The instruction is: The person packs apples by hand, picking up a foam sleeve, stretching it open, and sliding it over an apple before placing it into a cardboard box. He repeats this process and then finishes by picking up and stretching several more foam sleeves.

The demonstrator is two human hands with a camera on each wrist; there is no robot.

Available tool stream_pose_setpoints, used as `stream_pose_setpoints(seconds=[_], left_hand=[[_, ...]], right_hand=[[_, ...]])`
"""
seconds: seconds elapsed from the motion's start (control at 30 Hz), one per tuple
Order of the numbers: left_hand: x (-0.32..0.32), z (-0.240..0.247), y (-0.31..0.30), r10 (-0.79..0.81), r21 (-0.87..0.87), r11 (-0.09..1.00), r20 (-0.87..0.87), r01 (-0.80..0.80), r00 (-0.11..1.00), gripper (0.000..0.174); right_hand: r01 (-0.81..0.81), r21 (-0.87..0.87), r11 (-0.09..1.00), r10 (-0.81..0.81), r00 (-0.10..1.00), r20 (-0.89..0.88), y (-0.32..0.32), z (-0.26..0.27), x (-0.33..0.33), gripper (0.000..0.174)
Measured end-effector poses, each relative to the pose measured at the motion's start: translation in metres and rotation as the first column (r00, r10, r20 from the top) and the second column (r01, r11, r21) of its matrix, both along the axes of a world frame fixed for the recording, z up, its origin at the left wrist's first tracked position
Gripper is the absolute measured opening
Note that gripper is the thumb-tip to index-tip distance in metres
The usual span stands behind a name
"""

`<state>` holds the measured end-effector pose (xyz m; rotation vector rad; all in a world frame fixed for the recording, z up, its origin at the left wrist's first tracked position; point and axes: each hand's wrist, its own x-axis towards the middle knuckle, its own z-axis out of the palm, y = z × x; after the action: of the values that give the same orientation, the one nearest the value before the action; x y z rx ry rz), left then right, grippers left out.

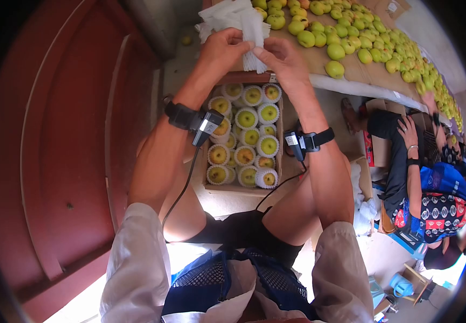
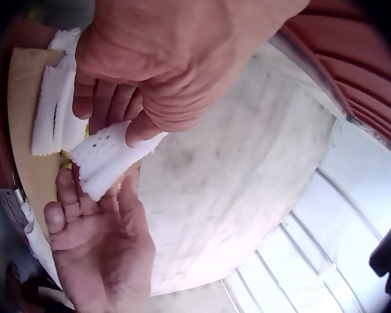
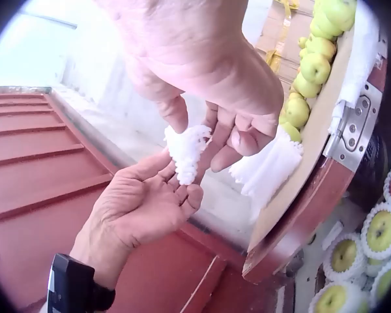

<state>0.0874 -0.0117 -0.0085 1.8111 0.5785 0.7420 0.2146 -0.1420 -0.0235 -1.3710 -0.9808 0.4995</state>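
Observation:
A white foam net sleeve [image 2: 107, 156] hangs flattened between both hands, above the far edge of a box. The left hand [image 1: 221, 53] pinches it, with the thumb on top and the fingers behind. From the other side the right hand [image 1: 288, 63] holds the sleeve's edge between thumb and forefinger; its other fingers are loosely bent. In the right wrist view the sleeve's end [image 3: 188, 153] looks ruffled between the fingertips. Just beyond the hands lies a pile of more white foam sleeves [image 1: 225, 17]. Below, the carton [image 1: 282, 118] holds rows of yellow-green apples in white nets.
Many loose apples [image 1: 346, 32] cover a cardboard-lined table [image 1: 319, 67] at the far right. On the left stands a red panelled door [image 1: 76, 134]. Another person [image 1: 432, 199] sits to the right, near open cartons [image 1: 381, 129]. Cables run down from both wrist cameras.

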Motion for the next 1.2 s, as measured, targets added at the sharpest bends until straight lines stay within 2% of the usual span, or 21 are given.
stream_pose_setpoints(seconds=[0.07, 0.17, 0.3, 0.47, 0.67, 0.77, 0.87, 0.9, 0.97, 1.07, 1.2], left_hand=[[0.003, 0.000, -0.006, -0.015, 0.010, 1.000, 0.054, 0.014, 0.998, 0.033], [-0.001, 0.000, -0.004, -0.060, -0.014, 0.998, -0.025, 0.060, 0.998, 0.031], [-0.004, 0.004, -0.002, -0.085, -0.198, 0.977, -0.039, 0.076, 0.996, 0.031], [-0.004, 0.003, -0.003, -0.128, -0.271, 0.956, -0.035, 0.114, 0.991, 0.033], [-0.006, 0.008, -0.006, -0.147, -0.244, 0.962, -0.067, 0.126, 0.987, 0.037], [-0.005, 0.005, -0.010, -0.179, -0.302, 0.935, 0.043, 0.183, 0.983, 0.040], [-0.004, 0.003, -0.010, -0.138, -0.356, 0.918, 0.124, 0.174, 0.983, 0.039], [-0.006, 0.002, -0.010, -0.151, -0.320, 0.931, 0.106, 0.178, 0.983, 0.038], [-0.007, -0.001, -0.009, -0.179, -0.247, 0.950, 0.066, 0.190, 0.982, 0.036], [-0.008, -0.005, -0.015, -0.223, -0.269, 0.933, 0.094, 0.240, 0.970, 0.035], [-0.008, -0.010, -0.013, -0.185, -0.328, 0.916, 0.171, 0.233, 0.968, 0.036]], right_hand=[[-0.025, -0.012, 1.000, 0.024, 0.997, -0.079, -0.001, 0.000, 0.004, 0.038], [-0.076, 0.000, 0.997, 0.073, 0.960, -0.271, -0.006, 0.002, 0.012, 0.031], [-0.176, 0.075, 0.981, 0.187, 0.794, -0.578, -0.008, 0.001, 0.025, 0.025], [-0.125, 0.050, 0.991, 0.131, 0.817, -0.561, -0.010, 0.009, 0.015, 0.023], [-0.102, 0.028, 0.994, 0.102, 0.853, -0.512, -0.009, -0.001, 0.022, 0.024], [-0.127, 0.000, 0.992, 0.111, 0.868, -0.484, -0.013, 0.001, 0.019, 0.023], [-0.120, -0.029, 0.992, 0.092, 0.877, -0.471, -0.016, 0.008, 0.009, 0.020], [-0.110, -0.035, 0.993, 0.081, 0.879, -0.469, -0.017, 0.008, 0.006, 0.019], [-0.090, 0.001, 0.996, 0.082, 0.904, -0.419, -0.016, 0.004, 0.006, 0.019], [-0.066, 0.058, 0.996, 0.085, 0.891, -0.446, -0.016, -0.002, 0.008, 0.021], [-0.041, 0.083, 0.996, 0.073, 0.895, -0.441, -0.014, -0.010, 0.011, 0.025]])
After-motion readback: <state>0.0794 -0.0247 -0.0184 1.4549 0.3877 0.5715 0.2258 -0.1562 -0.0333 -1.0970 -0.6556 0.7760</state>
